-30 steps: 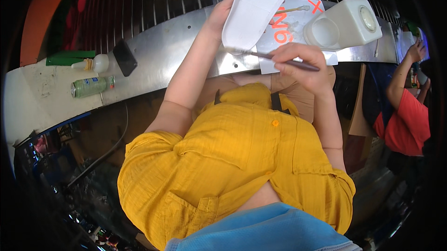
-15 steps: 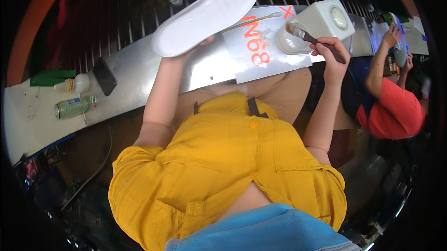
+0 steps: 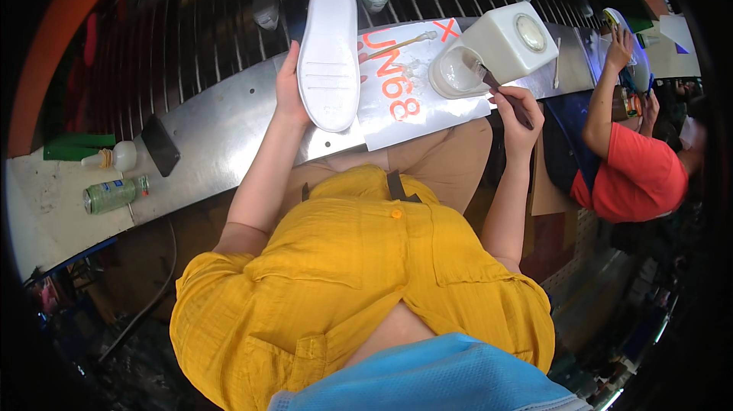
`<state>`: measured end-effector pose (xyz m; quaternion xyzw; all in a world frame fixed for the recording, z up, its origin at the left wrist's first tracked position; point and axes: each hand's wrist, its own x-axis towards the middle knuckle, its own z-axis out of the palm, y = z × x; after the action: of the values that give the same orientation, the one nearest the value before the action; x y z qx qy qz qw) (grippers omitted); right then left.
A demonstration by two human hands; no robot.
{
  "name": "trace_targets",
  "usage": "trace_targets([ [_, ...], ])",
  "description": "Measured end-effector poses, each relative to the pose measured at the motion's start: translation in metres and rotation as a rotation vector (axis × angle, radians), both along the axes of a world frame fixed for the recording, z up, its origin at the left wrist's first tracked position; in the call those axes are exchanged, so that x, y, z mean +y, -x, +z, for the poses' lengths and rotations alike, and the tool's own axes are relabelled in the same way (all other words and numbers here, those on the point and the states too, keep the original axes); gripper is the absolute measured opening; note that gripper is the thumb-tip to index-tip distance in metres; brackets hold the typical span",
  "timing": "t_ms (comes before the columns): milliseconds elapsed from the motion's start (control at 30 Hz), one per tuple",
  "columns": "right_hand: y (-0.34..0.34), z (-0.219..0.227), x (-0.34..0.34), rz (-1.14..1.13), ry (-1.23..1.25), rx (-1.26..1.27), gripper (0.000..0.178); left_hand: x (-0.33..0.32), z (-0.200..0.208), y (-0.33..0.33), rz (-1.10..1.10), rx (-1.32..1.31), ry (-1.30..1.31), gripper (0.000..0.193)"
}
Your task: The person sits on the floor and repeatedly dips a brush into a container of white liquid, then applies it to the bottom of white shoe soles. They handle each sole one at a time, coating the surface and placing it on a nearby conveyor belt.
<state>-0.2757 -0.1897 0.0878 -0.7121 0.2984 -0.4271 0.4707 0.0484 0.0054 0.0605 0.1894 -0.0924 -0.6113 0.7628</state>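
The left hand (image 3: 290, 94) is clamped on a white shoe sole (image 3: 329, 43), thumb and fingers wrapped round its lower left edge, and holds it upright with the grooved tread facing the camera and its toe toward twelve o'clock. The right hand (image 3: 518, 106), at about three o'clock from the sole, is closed round the dark handle of a small brush (image 3: 496, 84), whose tip reaches up toward eleven o'clock into a round clear dish (image 3: 456, 74). That dish stands on a white paper sheet (image 3: 427, 109) marked with orange-red characters, which lies on the curved metal bench (image 3: 221, 136). Just behind the dish, at one o'clock from it, sits a white square container (image 3: 508, 41) with a round lid. A second brush or stick (image 3: 397, 45) lies on the sheet at nine o'clock from the dish. Far off at nine o'clock on the bench lie a black phone (image 3: 160, 145), a small white bottle (image 3: 114, 157) and a green can (image 3: 114, 194) on its side. At three o'clock another person in a red shirt (image 3: 637, 178) reaches up to the bench.
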Motion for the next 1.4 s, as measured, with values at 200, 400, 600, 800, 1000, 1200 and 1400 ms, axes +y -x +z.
trace_targets([
  [200,0.000,-0.059,0.004,-0.278,-0.936,-0.670,0.018,-0.017,-0.007,0.026,-0.033,0.082,-0.236,0.069],
  [400,-0.015,-0.045,0.005,0.282,-1.292,-0.922,0.017,-0.021,-0.020,0.036,-0.187,0.095,-0.168,0.062],
  [600,-0.060,0.024,0.044,0.539,-0.416,-0.124,0.011,-0.021,-0.016,0.044,-0.247,0.045,-0.179,0.065],
  [800,-0.087,0.058,0.035,0.377,0.281,0.142,0.017,-0.004,0.002,0.043,-0.300,0.106,-0.070,0.061],
  [1000,-0.095,0.059,0.011,0.240,0.433,0.101,0.017,0.005,0.003,0.045,-0.279,0.121,-0.059,0.062],
  [1200,-0.104,0.051,0.024,0.121,0.667,-0.036,0.018,0.003,0.002,0.043,-0.273,0.176,0.009,0.066],
  [1400,-0.116,0.044,0.072,0.280,0.587,0.004,0.022,0.000,-0.001,0.039,-0.258,0.252,0.041,0.068],
])
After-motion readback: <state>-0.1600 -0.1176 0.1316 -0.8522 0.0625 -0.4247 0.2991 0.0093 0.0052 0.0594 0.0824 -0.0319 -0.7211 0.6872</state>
